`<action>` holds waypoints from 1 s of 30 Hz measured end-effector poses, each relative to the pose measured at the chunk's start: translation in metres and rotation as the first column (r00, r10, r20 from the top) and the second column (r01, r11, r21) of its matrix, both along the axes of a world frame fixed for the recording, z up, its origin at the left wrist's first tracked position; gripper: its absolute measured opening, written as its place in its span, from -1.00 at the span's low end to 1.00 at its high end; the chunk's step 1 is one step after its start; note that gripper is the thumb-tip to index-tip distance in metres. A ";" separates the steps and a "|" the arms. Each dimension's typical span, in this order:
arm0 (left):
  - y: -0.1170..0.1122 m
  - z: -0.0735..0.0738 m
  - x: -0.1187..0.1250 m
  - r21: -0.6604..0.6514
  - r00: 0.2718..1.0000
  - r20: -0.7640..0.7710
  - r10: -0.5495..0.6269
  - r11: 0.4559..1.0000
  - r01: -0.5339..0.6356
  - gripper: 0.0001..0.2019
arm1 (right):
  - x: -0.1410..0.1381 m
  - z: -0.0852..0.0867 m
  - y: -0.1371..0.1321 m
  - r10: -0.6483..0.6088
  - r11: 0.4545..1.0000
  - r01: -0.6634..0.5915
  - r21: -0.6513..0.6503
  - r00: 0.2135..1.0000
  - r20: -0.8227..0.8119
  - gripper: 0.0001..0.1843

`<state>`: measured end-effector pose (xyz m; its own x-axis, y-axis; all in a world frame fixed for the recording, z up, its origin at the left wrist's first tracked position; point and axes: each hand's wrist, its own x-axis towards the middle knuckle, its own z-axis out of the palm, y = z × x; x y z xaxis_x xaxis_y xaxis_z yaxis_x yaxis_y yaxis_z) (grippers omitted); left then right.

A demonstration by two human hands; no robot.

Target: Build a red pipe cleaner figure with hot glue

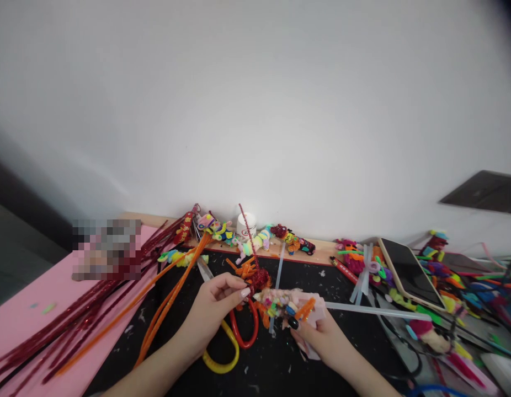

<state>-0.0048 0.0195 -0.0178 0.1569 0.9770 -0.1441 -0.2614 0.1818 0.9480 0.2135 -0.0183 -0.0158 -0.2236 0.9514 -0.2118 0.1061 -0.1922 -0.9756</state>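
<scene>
My left hand (214,306) pinches a sparkly red pipe cleaner (250,242) that rises from a red coiled ball (260,278) towards the wall. My right hand (317,331) grips a small pink craft piece (286,306) covered in colourful beads and orange bits, held just right of the red ball. Both hands hover over a black mat (280,364). Scissors with one red and one yellow handle (234,336) lie on the mat under my left hand.
Bundles of red and orange pipe cleaners (94,314) lie across a pink sheet (24,314) at left. Finished pipe-cleaner figures (255,240) and a white cup (246,225) line the wall. Clear glue sticks (375,311), a tablet (410,273) and craft clutter fill the right.
</scene>
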 end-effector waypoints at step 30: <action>0.000 0.009 0.002 -0.037 0.999 -0.009 -0.040 0.999 0.040 -0.88 | 0.007 -0.011 0.002 -0.048 0.997 0.042 -0.062 0.995 -0.088 -0.43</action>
<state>-0.0024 0.0193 -0.0088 0.1940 0.9641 -0.1815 -0.2438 0.2266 0.9430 0.2206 -0.0166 -0.0267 -0.2015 0.9469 -0.2504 0.0095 -0.2537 -0.9672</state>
